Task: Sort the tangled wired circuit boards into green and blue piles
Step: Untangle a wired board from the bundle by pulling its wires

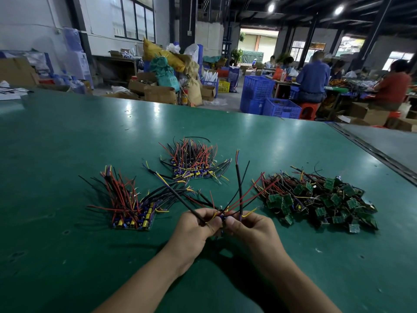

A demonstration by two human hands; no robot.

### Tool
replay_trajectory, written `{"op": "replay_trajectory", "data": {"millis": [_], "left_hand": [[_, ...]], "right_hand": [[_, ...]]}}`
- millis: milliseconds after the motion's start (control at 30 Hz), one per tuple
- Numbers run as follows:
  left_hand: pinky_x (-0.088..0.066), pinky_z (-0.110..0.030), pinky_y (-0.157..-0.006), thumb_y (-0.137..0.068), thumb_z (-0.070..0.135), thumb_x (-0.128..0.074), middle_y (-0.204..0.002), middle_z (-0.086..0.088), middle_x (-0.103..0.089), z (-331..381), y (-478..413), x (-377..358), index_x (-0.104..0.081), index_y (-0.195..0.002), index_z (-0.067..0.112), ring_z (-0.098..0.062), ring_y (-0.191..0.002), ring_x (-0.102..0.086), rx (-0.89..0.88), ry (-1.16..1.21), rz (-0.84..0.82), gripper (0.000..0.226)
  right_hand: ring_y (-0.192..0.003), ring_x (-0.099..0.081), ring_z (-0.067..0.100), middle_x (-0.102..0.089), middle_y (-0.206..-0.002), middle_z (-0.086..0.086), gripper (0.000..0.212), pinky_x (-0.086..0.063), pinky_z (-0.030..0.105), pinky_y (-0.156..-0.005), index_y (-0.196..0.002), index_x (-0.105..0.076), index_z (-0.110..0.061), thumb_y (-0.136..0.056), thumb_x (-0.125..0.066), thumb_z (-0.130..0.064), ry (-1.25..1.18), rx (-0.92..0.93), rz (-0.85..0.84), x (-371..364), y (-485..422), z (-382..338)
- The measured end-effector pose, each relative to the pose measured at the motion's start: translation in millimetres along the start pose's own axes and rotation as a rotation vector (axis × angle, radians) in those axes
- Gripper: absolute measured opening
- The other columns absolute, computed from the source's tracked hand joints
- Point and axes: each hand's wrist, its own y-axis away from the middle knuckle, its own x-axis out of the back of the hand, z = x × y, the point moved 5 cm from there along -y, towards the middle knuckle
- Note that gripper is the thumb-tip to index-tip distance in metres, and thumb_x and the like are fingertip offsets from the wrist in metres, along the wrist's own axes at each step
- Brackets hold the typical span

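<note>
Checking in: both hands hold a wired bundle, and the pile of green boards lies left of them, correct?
Not quite. The pile of green boards lies to the right of the hands, not the left, as the head view shows. The rest stands: the left hand and the right hand both hold a wired bundle.

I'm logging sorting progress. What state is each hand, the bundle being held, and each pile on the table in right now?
left hand: pinching the held bundle.
right hand: pinching the same bundle.
held bundle: lifted off the table, wires fanned out.
left pile: boards lined up, wires pointing away.
far pile: boards lined up, wires bristling.
green pile: loose jumbled heap.
</note>
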Motion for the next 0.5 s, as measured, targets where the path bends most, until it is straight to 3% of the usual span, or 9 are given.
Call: {"op": "replay_trajectory", "data": {"millis": [133,233,333,433,500], "left_hand": [[-0.053,-0.022,-0.074,-0.091,-0.001,-0.057,-0.092,-0.01,-0.073,0.8,-0.3,0.9,-0.069,-0.101,-0.002,-0.014,-0.082,-0.064,-0.017,-0.013,-0.018,0.015],[-0.052,-0.027,-0.078,-0.093,-0.001,-0.054,-0.091,-0.014,-0.07,2.9,-1.8,1.3,-0.068,-0.1,-0.003,-0.019,-0.082,-0.062,-0.02,0.002,-0.021,0.016],[-0.052,-0.034,-0.084,-0.092,0.0,-0.056,-0.094,-0.018,-0.071,5.9,-2.4,2.0,-0.068,-0.1,-0.004,-0.022,-0.085,-0.063,-0.022,0.044,-0.019,0.016],[-0.051,-0.032,-0.08,-0.09,0.001,-0.059,-0.079,-0.003,-0.069,5.4,-1.8,4.8,-0.068,-0.094,0.004,-0.015,-0.076,-0.061,-0.021,0.082,0.011,0.01],[-0.054,-0.027,-0.073,-0.089,-0.001,-0.06,-0.079,0.002,-0.066,4.5,-1.0,5.5,-0.065,-0.1,0.006,-0.01,-0.073,-0.062,-0.041,0.061,0.013,0.014]], "right_hand": [[-0.075,-0.067,0.02,-0.073,-0.081,0.013,0.034,-0.054,0.026,-0.07,-0.086,-0.077,-0.01,-0.066,-0.084,-0.037,0.012,0.01,-0.035,0.9,-2.2,1.7],[-0.073,-0.062,0.022,-0.069,-0.081,0.015,0.04,-0.051,0.026,-0.07,-0.088,-0.077,-0.007,-0.065,-0.083,-0.04,-0.071,0.009,-0.039,0.2,-5.3,1.4],[-0.073,-0.068,0.018,-0.073,-0.083,0.011,0.023,-0.055,0.024,-0.07,-0.089,-0.078,-0.009,-0.073,-0.078,-0.025,-0.127,0.055,-0.042,-3.8,-5.1,-0.7],[-0.081,-0.067,0.019,-0.073,-0.087,0.009,0.026,-0.057,0.031,-0.077,-0.093,-0.076,-0.016,-0.069,-0.077,-0.025,-0.062,0.068,0.04,-0.5,-3.1,1.9],[-0.082,-0.065,0.02,-0.072,-0.092,0.012,0.025,-0.055,0.035,-0.078,-0.099,-0.074,-0.017,-0.074,-0.076,-0.018,0.021,0.071,0.057,0.9,-1.9,1.9]]}}
